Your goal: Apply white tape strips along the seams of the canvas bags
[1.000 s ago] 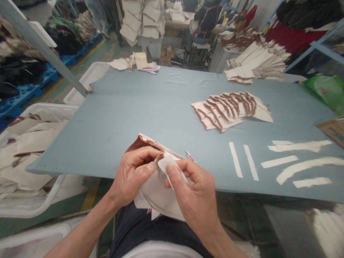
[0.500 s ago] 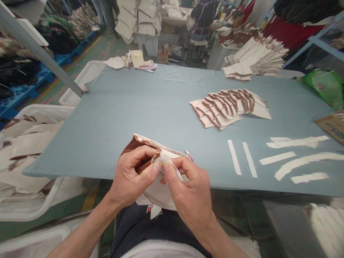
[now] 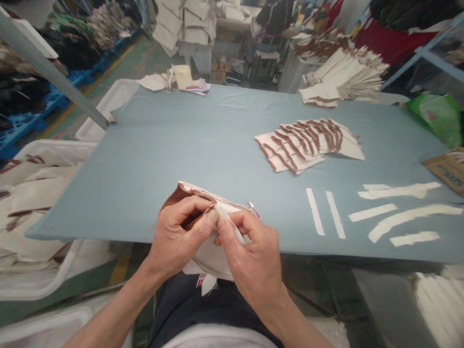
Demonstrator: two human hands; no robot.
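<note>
My left hand (image 3: pixel 177 239) and my right hand (image 3: pixel 250 253) meet at the near edge of the blue-grey table (image 3: pixel 181 145). Both pinch a folded cream fabric piece with brown trim (image 3: pixel 206 195) that lies over the table edge and hangs toward my lap. The right thumb and forefinger press a small white strip (image 3: pixel 232 226) against the piece, right beside the left thumb. A thin metal tool tip with a pink mark (image 3: pixel 253 208) pokes out behind my right hand.
A fanned stack of cream pieces with brown trim (image 3: pixel 308 145) lies right of centre. White strips (image 3: pixel 335 220) lie near the right front edge. More stacked pieces (image 3: pixel 340 79) sit at the far right. White bins with fabric (image 3: pixel 36 193) stand at the left.
My hands have drawn closer together, and the right thumb has slid the white strip up to the left thumb. The view has shifted slightly.
</note>
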